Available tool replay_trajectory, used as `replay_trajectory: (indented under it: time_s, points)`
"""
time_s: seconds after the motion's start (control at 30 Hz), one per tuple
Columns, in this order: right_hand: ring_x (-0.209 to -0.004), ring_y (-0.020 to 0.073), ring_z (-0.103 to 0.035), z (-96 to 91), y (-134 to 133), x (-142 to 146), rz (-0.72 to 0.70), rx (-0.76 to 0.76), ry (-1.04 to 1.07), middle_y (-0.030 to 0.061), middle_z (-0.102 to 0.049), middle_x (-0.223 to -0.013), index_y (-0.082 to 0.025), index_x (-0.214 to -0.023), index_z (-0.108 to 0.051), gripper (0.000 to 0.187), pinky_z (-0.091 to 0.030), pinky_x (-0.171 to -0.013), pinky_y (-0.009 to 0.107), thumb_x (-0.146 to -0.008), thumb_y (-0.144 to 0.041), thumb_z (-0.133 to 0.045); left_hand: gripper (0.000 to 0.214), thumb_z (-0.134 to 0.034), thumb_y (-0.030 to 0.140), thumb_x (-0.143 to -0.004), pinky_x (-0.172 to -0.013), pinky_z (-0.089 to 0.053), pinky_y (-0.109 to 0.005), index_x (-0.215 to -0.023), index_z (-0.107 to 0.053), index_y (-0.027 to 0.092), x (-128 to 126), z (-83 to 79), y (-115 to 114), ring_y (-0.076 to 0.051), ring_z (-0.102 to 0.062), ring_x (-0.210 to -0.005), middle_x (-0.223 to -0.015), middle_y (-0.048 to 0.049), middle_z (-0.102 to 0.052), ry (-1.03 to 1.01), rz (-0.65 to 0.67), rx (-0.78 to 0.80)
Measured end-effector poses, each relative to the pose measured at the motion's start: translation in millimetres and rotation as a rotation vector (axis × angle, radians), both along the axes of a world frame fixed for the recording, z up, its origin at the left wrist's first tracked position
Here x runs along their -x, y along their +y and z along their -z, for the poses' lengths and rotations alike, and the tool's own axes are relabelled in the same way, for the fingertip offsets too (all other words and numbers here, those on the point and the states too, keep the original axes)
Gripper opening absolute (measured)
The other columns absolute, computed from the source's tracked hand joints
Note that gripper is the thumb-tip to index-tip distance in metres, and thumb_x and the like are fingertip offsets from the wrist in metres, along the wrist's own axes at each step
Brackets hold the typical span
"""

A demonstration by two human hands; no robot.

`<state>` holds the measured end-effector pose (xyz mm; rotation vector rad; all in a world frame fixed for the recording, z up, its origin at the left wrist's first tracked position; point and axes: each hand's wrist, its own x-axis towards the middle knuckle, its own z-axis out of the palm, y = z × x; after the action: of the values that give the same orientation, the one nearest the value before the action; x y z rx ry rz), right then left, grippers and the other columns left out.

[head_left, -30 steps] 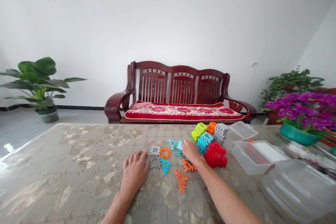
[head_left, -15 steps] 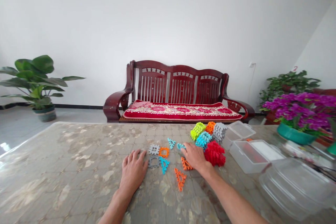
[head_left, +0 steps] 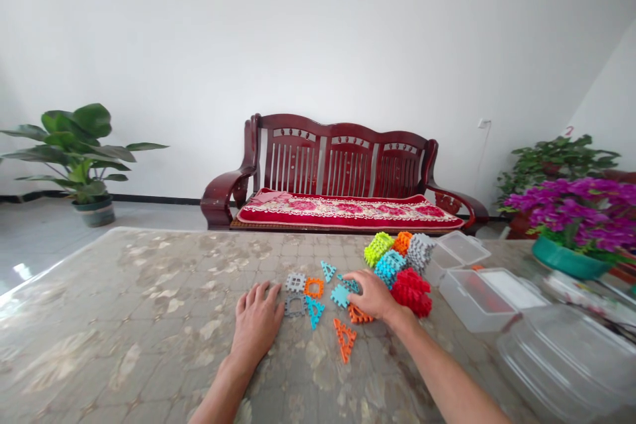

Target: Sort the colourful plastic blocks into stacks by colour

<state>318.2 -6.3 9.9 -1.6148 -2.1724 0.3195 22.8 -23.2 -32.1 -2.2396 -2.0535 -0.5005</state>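
Note:
My left hand (head_left: 257, 323) rests flat on the marbled table top (head_left: 149, 291), fingers apart, just left of a grey square lattice piece (head_left: 295, 282) and a grey square frame (head_left: 295, 306). My right hand (head_left: 371, 296) lies over the flat plastic pieces, its fingertips touching a teal piece (head_left: 348, 284). A teal triangle (head_left: 340, 295) lies by its fingers, and an orange piece (head_left: 360, 315) is partly hidden under its palm. Nearby lie an orange square frame (head_left: 313, 287), teal triangles (head_left: 327, 271) (head_left: 315, 311) and an orange triangle (head_left: 344, 339).
Stacks of lime (head_left: 378, 248), orange (head_left: 402, 242), grey (head_left: 420, 252), blue (head_left: 389, 267) and red (head_left: 411, 292) pieces stand beyond my right hand. Clear plastic boxes (head_left: 457, 248) (head_left: 489, 299) and a clear lid (head_left: 566, 361) lie to the right.
My right hand has slid slightly toward me and the teal pieces beneath it have shifted, with one now showing at its fingertips. My left hand has barely moved.

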Motion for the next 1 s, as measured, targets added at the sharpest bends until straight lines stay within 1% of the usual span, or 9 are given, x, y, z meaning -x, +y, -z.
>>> replay_trajectory:
  time_s: [0.13,0.23,0.4,0.53,0.63,0.73,0.83,0.9,1.0]
  points:
    - [-0.126,0.0207,-0.053,-3.9,5.9,2.7,-0.202,0.025,-0.08,0.0003,-0.065,-0.134,-0.028,-0.124,-0.067,0.061,-0.036,-0.109,0.032,-0.066,-0.009,-0.059,0.04,-0.045,0.031,-0.095,-0.111,-0.032,-0.045,-0.132,-0.061,0.027,-0.2,-1.6,-0.7,-0.028,-0.046,-0.133,-0.14,-0.0095,-0.058,0.009,-0.005,0.004]
    - [-0.125,0.0224,-0.053,-5.1,9.6,7.1,-0.245,0.095,-0.156,0.0016,-0.067,-0.13,-0.029,-0.126,-0.066,0.059,-0.038,-0.106,0.032,-0.069,-0.013,-0.061,0.04,-0.046,0.032,-0.094,-0.111,-0.032,-0.045,-0.132,-0.06,0.027,-0.2,-2.3,-1.0,-0.028,-0.047,-0.133,-0.14,-0.0095,-0.058,0.014,-0.003,0.008]
    - [-0.117,0.0236,-0.056,-2.3,9.9,23.1,-0.165,0.064,-0.191,0.0057,-0.067,-0.127,-0.024,-0.128,-0.064,0.052,-0.039,-0.102,0.033,-0.076,-0.025,-0.065,0.041,-0.045,0.031,-0.095,-0.111,-0.032,-0.046,-0.132,-0.061,0.026,0.2,-0.8,-0.3,-0.029,-0.046,-0.133,-0.139,-0.0105,-0.058,0.007,0.0,-0.005]
    - [-0.112,0.0244,-0.057,-3.6,7.5,33.2,-0.12,0.034,-0.21,0.0065,-0.069,-0.122,-0.023,-0.13,-0.062,0.056,-0.04,-0.099,0.033,-0.074,-0.029,-0.069,0.04,-0.045,0.031,-0.095,-0.111,-0.032,-0.046,-0.131,-0.061,0.025,0.0,-0.8,-0.1,-0.029,-0.046,-0.133,-0.139,-0.0102,-0.058,0.007,0.001,-0.001]
    - [-0.111,0.0253,-0.057,-9.7,5.6,34.6,-0.088,0.021,-0.212,0.0063,-0.069,-0.121,-0.023,-0.132,-0.061,0.062,-0.041,-0.098,0.033,-0.071,-0.03,-0.071,0.041,-0.045,0.03,-0.095,-0.112,-0.032,-0.046,-0.132,-0.061,0.026,-0.8,-2.3,-0.8,-0.029,-0.046,-0.134,-0.14,-0.0095,-0.058,0.005,-0.009,0.011]
    - [-0.112,0.0255,-0.057,-20.8,4.3,31.2,-0.006,-0.025,-0.165,0.0077,-0.069,-0.121,-0.021,-0.132,-0.061,0.063,-0.041,-0.099,0.033,-0.07,-0.031,-0.071,0.041,-0.045,0.03,-0.095,-0.112,-0.032,-0.046,-0.132,-0.061,0.026,-1.6,-3.5,-1.5,-0.029,-0.046,-0.134,-0.14,-0.0095,-0.058,0.004,-0.013,0.015]
    - [-0.111,0.0252,-0.058,-37.3,5.0,20.4,0.105,-0.091,-0.111,0.0099,-0.068,-0.118,-0.017,-0.13,-0.062,0.061,-0.04,-0.101,0.033,-0.072,-0.031,-0.07,0.04,-0.046,0.03,-0.094,-0.112,-0.032,-0.045,-0.132,-0.061,0.026,-1.8,-3.4,-1.5,-0.029,-0.046,-0.134,-0.139,-0.0095,-0.058,0.005,-0.012,0.005]
    - [-0.111,0.0251,-0.058,-51.1,7.1,6.5,0.166,-0.149,-0.086,0.0107,-0.068,-0.117,-0.015,-0.129,-0.063,0.059,-0.04,-0.102,0.033,-0.073,-0.031,-0.07,0.04,-0.046,0.03,-0.095,-0.111,-0.032,-0.045,-0.131,-0.061,0.026,-1.6,-2.6,-1.1,-0.029,-0.047,-0.134,-0.139,-0.0093,-0.058,0.009,-0.012,0.0]
    - [-0.11,0.0247,-0.06,-73.2,12.0,-24.0,0.275,-0.237,-0.052,0.0105,-0.069,-0.115,-0.015,-0.126,-0.064,0.055,-0.042,-0.101,0.034,-0.074,-0.033,-0.07,0.04,-0.046,0.03,-0.095,-0.111,-0.032,-0.045,-0.131,-0.061,0.026,-1.0,-0.5,-0.2,-0.029,-0.047,-0.133,-0.138,-0.0094,-0.058,0.012,-0.011,-0.013]
